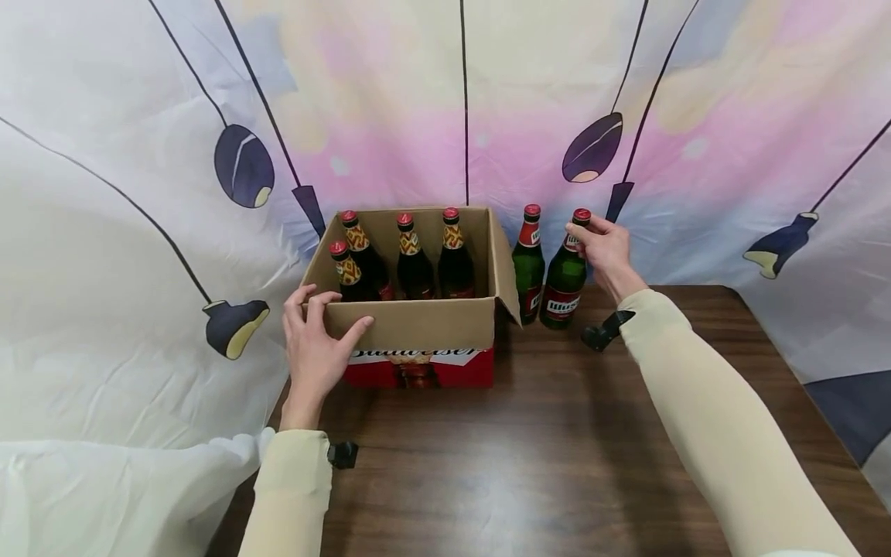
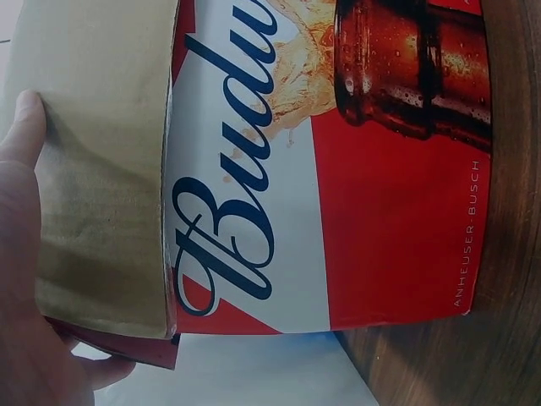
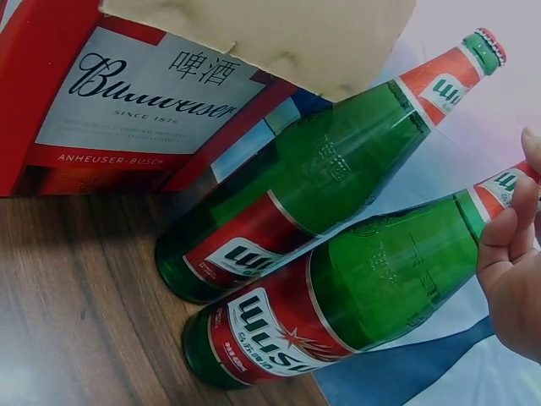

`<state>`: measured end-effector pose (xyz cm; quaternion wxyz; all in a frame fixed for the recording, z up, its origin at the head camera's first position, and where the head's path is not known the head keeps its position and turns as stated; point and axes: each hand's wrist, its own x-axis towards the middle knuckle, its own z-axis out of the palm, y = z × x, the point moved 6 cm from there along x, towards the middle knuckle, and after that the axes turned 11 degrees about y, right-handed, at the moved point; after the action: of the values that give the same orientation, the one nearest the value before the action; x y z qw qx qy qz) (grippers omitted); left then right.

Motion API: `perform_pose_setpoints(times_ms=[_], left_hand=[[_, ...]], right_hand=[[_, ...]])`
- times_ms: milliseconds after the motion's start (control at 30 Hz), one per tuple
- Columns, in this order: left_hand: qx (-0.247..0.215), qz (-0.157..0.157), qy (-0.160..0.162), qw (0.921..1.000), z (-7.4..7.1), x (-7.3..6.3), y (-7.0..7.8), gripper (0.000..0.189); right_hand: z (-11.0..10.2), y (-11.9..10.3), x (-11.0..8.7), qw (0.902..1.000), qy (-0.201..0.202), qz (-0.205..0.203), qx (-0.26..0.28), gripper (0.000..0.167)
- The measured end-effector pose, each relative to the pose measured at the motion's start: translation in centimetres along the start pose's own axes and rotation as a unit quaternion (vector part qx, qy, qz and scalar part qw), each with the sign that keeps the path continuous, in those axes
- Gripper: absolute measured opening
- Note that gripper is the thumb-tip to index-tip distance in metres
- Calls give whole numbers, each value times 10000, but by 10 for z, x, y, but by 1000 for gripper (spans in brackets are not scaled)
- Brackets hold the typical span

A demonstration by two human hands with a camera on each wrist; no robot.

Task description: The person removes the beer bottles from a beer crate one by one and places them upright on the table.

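My right hand (image 1: 608, 251) grips the neck of a green beer bottle (image 1: 565, 278) that stands upright on the table; its red and white label shows in the right wrist view. Just left of it stands a second green bottle (image 3: 330, 161), close to the box's side flap. At the box's front left corner, my left hand (image 1: 316, 352) holds the folded-out cardboard flap (image 2: 101, 194), thumb on its front face. Inside the open Budweiser box (image 1: 411, 325) stand several dark bottles (image 1: 455, 267) with red caps and patterned neck labels; their lower parts are hidden by the front wall.
The brown wooden table (image 1: 445, 464) stretches in front of the box and to the right. A patterned cloth (image 1: 390, 100) hangs directly behind the box and bottles. White fabric (image 1: 125, 495) lies along the left. The box's right flap (image 1: 506, 271) sticks out towards the green bottles.
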<state>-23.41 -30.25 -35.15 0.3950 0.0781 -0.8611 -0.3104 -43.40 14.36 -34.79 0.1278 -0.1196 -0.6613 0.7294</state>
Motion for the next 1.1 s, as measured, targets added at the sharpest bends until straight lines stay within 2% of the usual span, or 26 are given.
perform_pose_setpoints(times_ms=[233,367,467,533,633,700,767,867,1000,1100], left_hand=[[-21,-33,9,10000,-3,-7,-1,59],[-30,-29,79,10000,-4,-7,-3,59],[-2,-34,93,10000,-4,-6,-3,59],[4,-29,90,10000,-4,-5,-2,59],[5,12,69,10000,-2,-4,1,59],[-8,38,38,10000,0,-2,3,59],[-14,38,29,10000,0,-2,3,59],[-22,15,33,10000,-1,-3,2,59],[-59,13,38,10000,-2,-3,2,59],[-96,26,34,9999,-4,-3,3,59]], right_hand=[[4,1,-2,9998,-128,17,-171,48],[7,1,0,9998,-152,24,-113,49],[8,-1,2,9993,-240,-57,-279,52],[7,-5,3,9988,-225,-249,-350,58],[0,-22,0,9977,98,-645,-200,66],[-4,-40,-4,9931,428,-1092,-93,64],[-1,-58,-13,9879,587,-1434,-19,58],[13,-82,-27,9839,345,-1751,79,51],[44,-103,-47,9841,-266,-1721,334,49],[70,-108,-66,9845,-614,-1597,395,45]])
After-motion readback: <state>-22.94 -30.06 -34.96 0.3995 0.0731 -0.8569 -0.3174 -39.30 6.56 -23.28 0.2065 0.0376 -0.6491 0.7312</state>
